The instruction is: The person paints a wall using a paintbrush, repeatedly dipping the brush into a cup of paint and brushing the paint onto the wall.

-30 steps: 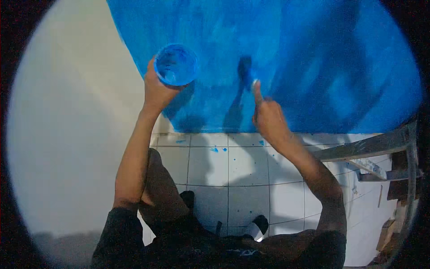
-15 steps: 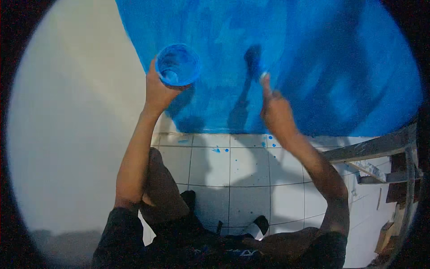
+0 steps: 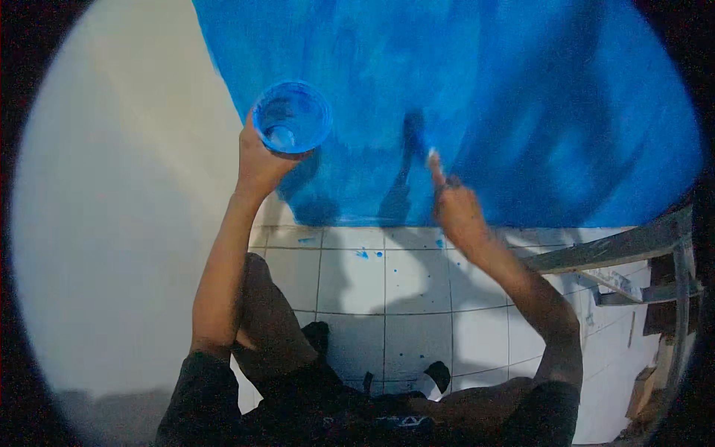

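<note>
My left hand point(image 3: 262, 162) is closed round the side of a round tub point(image 3: 325, 134), its inside smeared with blue paint and a small pale patch of paint or base at the bottom. The tub's mouth tilts toward me. In my right hand point(image 3: 460, 212) is a paintbrush point(image 3: 431, 153), with the index finger stretched along it. Its bristle end is blue, blurred and hard to tell from the wall behind. The brush is at the blue-painted wall point(image 3: 365, 89), where its dark shadow falls just to the left.
To the left rises a plain white wall point(image 3: 119, 246). White floor tiles point(image 3: 350, 287) with blue paint drips lie below the blue wall. A grey frame with bars point(image 3: 618, 249) stands at right, with wooden pieces point(image 3: 642, 391) beneath it. My knee point(image 3: 257, 276) is bent near the left wall.
My right hand has moved down the blue wall with the paintbrush. The tub in my left hand sits slightly lower in view.
</note>
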Tool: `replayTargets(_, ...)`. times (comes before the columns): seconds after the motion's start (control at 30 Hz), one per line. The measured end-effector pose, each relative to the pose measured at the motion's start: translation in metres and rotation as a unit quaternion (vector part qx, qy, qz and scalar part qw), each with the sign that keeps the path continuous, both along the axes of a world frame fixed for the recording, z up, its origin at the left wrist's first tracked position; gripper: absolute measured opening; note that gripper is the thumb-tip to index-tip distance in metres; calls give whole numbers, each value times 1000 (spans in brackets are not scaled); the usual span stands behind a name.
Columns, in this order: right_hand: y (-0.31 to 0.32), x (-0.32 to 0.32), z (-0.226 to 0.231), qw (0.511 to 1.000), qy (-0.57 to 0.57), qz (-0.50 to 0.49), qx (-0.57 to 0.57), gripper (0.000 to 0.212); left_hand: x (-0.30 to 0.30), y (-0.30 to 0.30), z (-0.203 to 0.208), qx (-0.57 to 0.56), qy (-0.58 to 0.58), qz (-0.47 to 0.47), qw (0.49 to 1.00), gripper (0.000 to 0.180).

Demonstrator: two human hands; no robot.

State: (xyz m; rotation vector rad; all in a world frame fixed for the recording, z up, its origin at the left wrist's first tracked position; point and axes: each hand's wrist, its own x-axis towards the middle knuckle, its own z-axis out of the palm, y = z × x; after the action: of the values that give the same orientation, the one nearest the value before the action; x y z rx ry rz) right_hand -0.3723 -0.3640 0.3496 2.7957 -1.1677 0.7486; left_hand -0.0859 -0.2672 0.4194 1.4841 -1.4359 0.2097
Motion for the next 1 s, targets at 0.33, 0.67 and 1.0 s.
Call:
replayTargets(0.33,-11,-26,75,971,-227,43,-55,52,-5,1,1,-25,3,-14,1000,66)
replayTargets(0.67,-27,-19,69,993,-13,18,116,35,-11,-5,-1,5,5,-13,1000,66)
replayTargets(1.0,2,-3,-17,993,108,-24,33,60,-15,1,5,3,17,-38,999,64)
